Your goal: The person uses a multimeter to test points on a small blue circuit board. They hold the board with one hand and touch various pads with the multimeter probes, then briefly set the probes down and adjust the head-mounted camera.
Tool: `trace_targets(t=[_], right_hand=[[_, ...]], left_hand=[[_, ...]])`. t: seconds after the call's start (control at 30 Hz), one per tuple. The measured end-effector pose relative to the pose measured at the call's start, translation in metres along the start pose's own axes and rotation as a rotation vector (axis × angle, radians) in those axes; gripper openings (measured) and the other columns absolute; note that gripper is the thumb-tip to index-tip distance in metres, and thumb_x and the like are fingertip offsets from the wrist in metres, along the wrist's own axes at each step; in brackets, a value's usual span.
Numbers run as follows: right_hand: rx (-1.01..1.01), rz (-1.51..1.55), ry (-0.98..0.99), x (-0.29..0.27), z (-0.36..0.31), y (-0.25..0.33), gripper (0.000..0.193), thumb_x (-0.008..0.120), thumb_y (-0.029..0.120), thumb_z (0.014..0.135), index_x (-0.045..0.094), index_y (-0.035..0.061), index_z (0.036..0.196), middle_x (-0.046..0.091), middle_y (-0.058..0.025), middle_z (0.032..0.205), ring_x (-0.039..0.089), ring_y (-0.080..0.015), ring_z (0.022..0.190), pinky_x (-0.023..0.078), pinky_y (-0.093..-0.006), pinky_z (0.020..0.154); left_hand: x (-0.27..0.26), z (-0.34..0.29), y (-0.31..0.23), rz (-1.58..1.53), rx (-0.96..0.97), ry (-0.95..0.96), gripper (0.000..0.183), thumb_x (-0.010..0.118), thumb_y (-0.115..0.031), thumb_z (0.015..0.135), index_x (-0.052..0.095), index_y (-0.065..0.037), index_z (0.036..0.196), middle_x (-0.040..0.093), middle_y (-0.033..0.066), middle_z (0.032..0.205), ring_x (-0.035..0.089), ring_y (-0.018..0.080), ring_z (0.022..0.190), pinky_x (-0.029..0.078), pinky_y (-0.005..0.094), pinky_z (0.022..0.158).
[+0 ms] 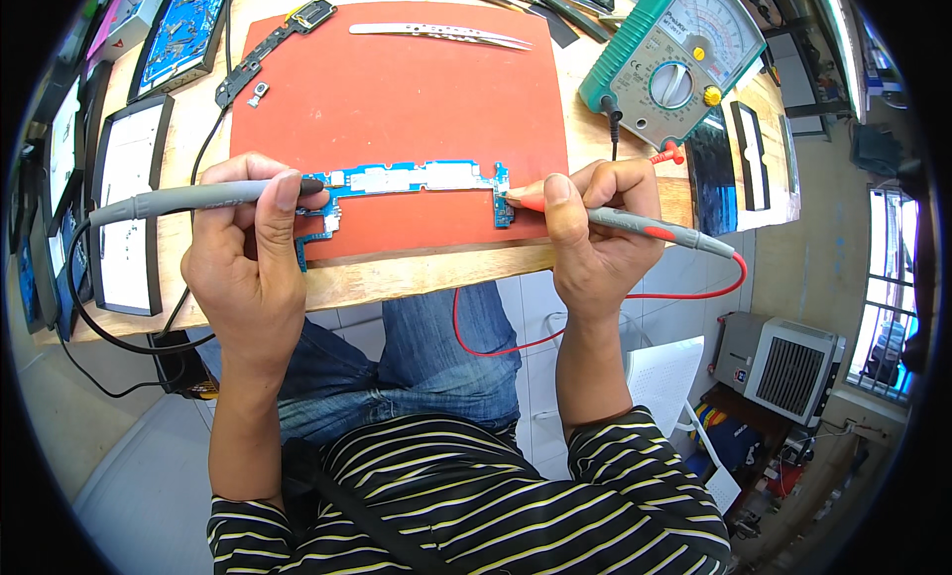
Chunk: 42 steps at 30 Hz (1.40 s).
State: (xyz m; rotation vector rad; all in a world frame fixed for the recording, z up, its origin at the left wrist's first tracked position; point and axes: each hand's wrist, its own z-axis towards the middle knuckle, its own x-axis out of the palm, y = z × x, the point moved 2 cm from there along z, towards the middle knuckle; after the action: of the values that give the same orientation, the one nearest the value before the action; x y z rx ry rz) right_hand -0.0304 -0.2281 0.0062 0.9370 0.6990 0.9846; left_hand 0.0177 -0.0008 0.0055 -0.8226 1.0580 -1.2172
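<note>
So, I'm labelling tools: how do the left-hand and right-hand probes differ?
The left probe has a black front and black cable; the right probe has an orange-red front and red cable. The left probe points right, the right probe left. Both have gray bodies.

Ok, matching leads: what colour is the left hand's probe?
The probe is grey and black; head view.
</note>
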Motion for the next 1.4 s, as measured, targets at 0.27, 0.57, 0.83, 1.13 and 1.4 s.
trace_targets(t=[0.27,0.57,0.83,1.13,1.4], right_hand=[[0.003,0.027,-0.011,0.0001,-0.0001,0.0,0.025,0.062,-0.004,0.086,0.039,0.0044,0.082,0.049,-0.0013,0.066,0.057,-0.0071,0.061,0.056,-0.0264,0.063],[-0.015,-0.014,-0.013,0.0002,0.0003,0.0004,0.024,0.061,-0.005,0.086,0.039,0.0045,0.081,0.047,0.0001,0.065,0.049,-0.0034,0.058,0.057,-0.0269,0.064],[-0.001,-0.005,-0.081,0.0018,-0.0001,0.0015,0.025,0.063,-0.003,0.084,0.041,0.006,0.077,0.049,-0.0017,0.063,0.047,-0.0056,0.056,0.043,-0.0204,0.054],[-0.007,0.005,-0.031,0.0012,0.0003,-0.0001,0.024,0.062,-0.004,0.086,0.04,0.0046,0.08,0.048,-0.0006,0.064,0.053,-0.0052,0.058,0.053,-0.0238,0.06],[-0.019,0.033,-0.023,-0.0016,-0.0004,-0.0029,0.024,0.063,-0.002,0.087,0.041,0.0048,0.082,0.052,-0.002,0.064,0.059,-0.007,0.061,0.048,-0.0202,0.054]], left_hand=[[0.0002,0.0003,-0.0003,-0.003,0.008,0.001,0.012,0.054,-0.007,0.096,0.054,0.004,0.1,0.062,0.0069,0.081,0.067,0.0119,0.074,0.059,0.0237,0.063],[0.0001,0.0001,-0.0002,0.004,0.013,0.004,0.012,0.054,-0.006,0.096,0.053,0.005,0.1,0.062,0.0072,0.082,0.066,0.0118,0.074,0.058,0.0231,0.063],[-0.0005,-0.0002,-0.0004,0.018,0.003,0.01,0.012,0.054,-0.006,0.096,0.054,0.004,0.1,0.062,0.007,0.082,0.067,0.0121,0.074,0.058,0.0234,0.063],[0.0002,0.0003,-0.0008,-0.003,0.01,0.006,0.012,0.054,-0.007,0.096,0.054,0.004,0.099,0.062,0.0068,0.082,0.067,0.0118,0.074,0.058,0.0229,0.062],[0.0004,-0.0002,0.0005,-0.013,0.002,0.003,0.012,0.054,-0.007,0.096,0.054,0.005,0.1,0.062,0.0075,0.081,0.067,0.0124,0.075,0.058,0.0235,0.063]])
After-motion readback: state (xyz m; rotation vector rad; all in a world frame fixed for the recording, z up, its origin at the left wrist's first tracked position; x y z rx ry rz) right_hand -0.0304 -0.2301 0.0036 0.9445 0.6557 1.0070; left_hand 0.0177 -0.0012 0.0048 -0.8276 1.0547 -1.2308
